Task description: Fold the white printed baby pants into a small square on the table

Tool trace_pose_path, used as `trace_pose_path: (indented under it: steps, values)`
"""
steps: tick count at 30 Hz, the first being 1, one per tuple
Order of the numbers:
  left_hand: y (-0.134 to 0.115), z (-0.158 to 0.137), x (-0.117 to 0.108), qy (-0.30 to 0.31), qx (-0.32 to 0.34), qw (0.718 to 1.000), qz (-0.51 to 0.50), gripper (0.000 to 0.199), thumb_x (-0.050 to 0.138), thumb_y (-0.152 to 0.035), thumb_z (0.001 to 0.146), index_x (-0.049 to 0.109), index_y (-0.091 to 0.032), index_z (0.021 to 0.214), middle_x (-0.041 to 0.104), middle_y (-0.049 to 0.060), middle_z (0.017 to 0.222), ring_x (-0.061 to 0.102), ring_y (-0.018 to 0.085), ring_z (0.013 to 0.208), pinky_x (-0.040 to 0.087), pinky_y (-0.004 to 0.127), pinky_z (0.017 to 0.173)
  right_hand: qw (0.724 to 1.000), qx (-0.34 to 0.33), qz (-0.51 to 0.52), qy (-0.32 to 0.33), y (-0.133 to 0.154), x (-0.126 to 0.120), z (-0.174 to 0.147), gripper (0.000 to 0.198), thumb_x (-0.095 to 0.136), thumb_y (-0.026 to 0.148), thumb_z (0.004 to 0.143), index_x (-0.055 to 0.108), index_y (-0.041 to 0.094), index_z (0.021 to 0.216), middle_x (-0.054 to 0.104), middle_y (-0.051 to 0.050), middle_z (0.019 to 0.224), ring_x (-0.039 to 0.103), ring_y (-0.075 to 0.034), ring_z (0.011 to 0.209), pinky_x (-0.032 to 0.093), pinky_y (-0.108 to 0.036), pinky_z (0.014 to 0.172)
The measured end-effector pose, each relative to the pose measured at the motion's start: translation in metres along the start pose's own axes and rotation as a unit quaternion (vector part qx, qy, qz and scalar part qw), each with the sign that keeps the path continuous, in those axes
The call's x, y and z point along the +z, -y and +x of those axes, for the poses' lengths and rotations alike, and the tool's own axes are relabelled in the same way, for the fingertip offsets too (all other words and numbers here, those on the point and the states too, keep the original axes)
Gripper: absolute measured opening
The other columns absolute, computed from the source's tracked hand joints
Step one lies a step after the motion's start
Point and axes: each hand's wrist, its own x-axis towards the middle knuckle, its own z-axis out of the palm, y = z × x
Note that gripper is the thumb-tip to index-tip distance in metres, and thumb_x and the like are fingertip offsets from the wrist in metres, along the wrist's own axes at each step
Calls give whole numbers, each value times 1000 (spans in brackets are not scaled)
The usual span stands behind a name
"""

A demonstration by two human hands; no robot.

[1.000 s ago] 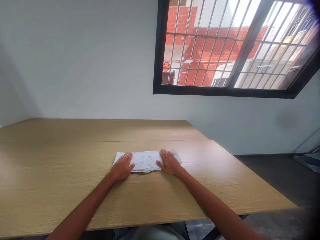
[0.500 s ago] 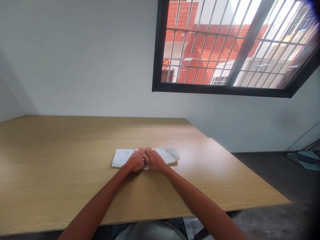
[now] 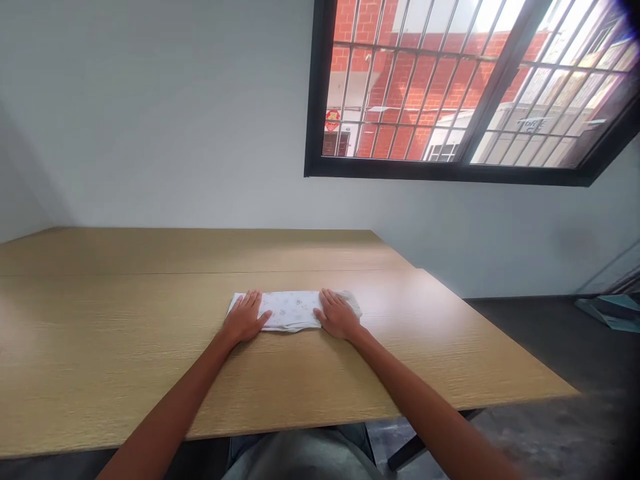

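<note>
A folded white cloth (image 3: 291, 311) with small printed marks lies as a long strip on the wooden table. My left hand (image 3: 245, 318) rests flat on its left part, fingers stretched forward and thumb out to the side. On the right part of the cloth lies my right hand (image 3: 337, 315), also flat, its thumb pointing inward. Between the two hands the middle of the cloth shows, with layered edges at the front. Neither hand grips anything.
The light wooden table (image 3: 150, 360) reaches back to a pale wall, its right edge slanting toward me. A barred window (image 3: 445, 93) is above at the right. A bluish object (image 3: 613, 312) sits on the dark floor at far right.
My hands have slid apart from the middle of the cloth, the left one leftward and the right one rightward. The cloth's middle is now uncovered.
</note>
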Motion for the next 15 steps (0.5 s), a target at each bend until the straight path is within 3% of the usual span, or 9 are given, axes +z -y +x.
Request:
trace_pose_path:
  steps: [6, 9, 11, 13, 15]
  values:
    - [-1, -6, 1, 9, 15, 999, -27, 72, 19, -56, 92, 20, -5, 143, 18, 12, 146, 9, 25, 136, 11, 44, 110, 999, 6, 39, -23, 3, -7, -8, 44, 48, 36, 92, 48, 7, 125, 30, -15, 139, 29, -27, 126, 30, -38, 103]
    - [-1, -8, -2, 27, 15, 999, -38, 74, 20, -57, 91, 18, -5, 143, 14, 11, 146, 7, 24, 136, 10, 42, 110, 990, 43, 89, -101, -5, -18, -5, 27, 50, 29, 91, 57, 12, 110, 37, -11, 134, 39, -22, 119, 36, -31, 98]
    - [-1, -7, -4, 41, 8, 998, -44, 75, 22, -57, 91, 17, -4, 143, 12, 11, 147, 5, 23, 136, 9, 41, 110, 982, 90, 86, -142, -15, -24, -4, 25, 47, 24, 92, 58, 11, 109, 40, -11, 132, 36, -20, 121, 34, -30, 100]
    - [-1, -6, -6, 52, 3, 998, -47, 75, 23, -56, 90, 16, -4, 143, 12, 11, 147, 5, 23, 136, 9, 40, 110, 980, 141, 58, -126, -26, -27, -4, 29, 48, 24, 91, 56, 8, 113, 40, -13, 131, 32, -24, 123, 33, -34, 100]
    - [-1, -6, -6, 58, 5, 997, -47, 74, 23, -55, 90, 16, -5, 144, 12, 10, 147, 5, 23, 136, 9, 41, 110, 982, 172, 44, -70, -36, -27, -6, 36, 53, 30, 89, 53, 7, 117, 40, -15, 130, 33, -29, 121, 36, -38, 95]
